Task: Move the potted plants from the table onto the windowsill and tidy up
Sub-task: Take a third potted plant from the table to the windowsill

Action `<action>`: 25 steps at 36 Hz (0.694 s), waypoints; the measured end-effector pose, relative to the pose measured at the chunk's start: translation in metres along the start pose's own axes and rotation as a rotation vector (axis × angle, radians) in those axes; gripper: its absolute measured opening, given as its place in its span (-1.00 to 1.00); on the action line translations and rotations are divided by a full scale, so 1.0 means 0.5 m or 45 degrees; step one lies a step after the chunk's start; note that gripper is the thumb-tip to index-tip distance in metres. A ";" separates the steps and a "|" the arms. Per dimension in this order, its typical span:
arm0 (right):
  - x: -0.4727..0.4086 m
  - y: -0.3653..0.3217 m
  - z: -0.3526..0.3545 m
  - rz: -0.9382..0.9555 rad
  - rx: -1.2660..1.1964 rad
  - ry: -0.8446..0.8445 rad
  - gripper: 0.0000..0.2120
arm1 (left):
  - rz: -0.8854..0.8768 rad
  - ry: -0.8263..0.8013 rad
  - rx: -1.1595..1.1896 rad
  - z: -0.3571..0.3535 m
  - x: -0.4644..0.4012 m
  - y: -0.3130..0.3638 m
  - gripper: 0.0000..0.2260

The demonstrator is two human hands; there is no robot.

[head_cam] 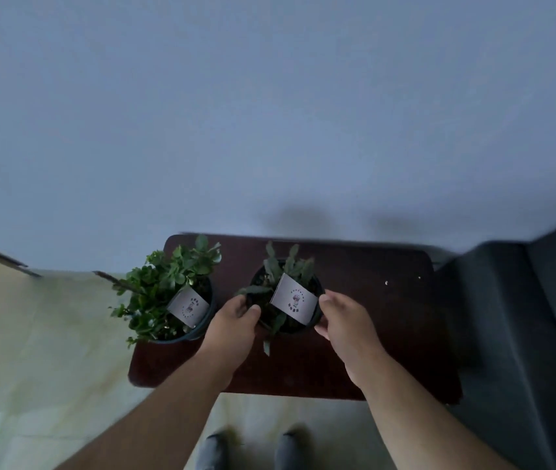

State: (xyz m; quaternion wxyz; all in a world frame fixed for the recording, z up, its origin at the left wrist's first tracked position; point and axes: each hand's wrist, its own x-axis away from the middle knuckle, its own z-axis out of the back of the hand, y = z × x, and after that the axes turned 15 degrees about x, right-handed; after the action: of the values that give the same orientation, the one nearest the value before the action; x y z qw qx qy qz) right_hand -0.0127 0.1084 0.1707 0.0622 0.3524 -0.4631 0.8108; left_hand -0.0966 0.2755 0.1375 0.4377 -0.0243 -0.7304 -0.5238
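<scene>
Two potted plants stand on a small dark brown table [371, 334]. The middle pot [286, 329] is black, holds a plant with long dark leaves and carries a white label card. My left hand [232, 329] wraps its left side and my right hand [348, 323] wraps its right side, thumbs at the rim. The pot rests on the tabletop. The left pot [175, 300] holds a bushy bright green plant with a white label and sits at the table's left end, leaves hanging over the edge. No windowsill is in view.
A plain pale wall rises behind the table. A dark grey sofa [514, 334] adjoins the table's right side. Light tiled floor [49, 334] lies to the left and front. My two feet [249, 449] stand just before the table. Small white specks [386, 283] lie on the tabletop.
</scene>
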 end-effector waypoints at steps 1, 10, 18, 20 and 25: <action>0.024 -0.024 0.013 0.042 0.012 0.016 -0.77 | -0.023 0.000 -0.007 0.001 0.031 0.023 -0.71; 0.228 -0.207 0.066 0.428 0.066 0.101 -0.73 | -0.387 0.179 0.190 0.049 0.283 0.184 -0.93; 0.329 -0.323 -0.031 0.668 0.017 -0.021 -0.78 | -0.648 0.332 0.541 0.152 0.446 0.260 -0.87; 0.349 -0.347 -0.069 0.710 -0.001 -0.073 -0.74 | -0.681 0.381 0.550 0.193 0.472 0.268 -0.86; 0.421 -0.394 -0.204 0.808 0.049 -0.217 -0.76 | -0.749 0.489 0.608 0.343 0.534 0.264 -0.85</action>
State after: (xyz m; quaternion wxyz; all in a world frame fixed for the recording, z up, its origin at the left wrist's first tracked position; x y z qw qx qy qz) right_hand -0.1375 0.2530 0.4094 -0.2393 0.2581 -0.5380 0.7659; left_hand -0.3011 0.3566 0.4016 0.3910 0.3852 -0.7123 -0.4374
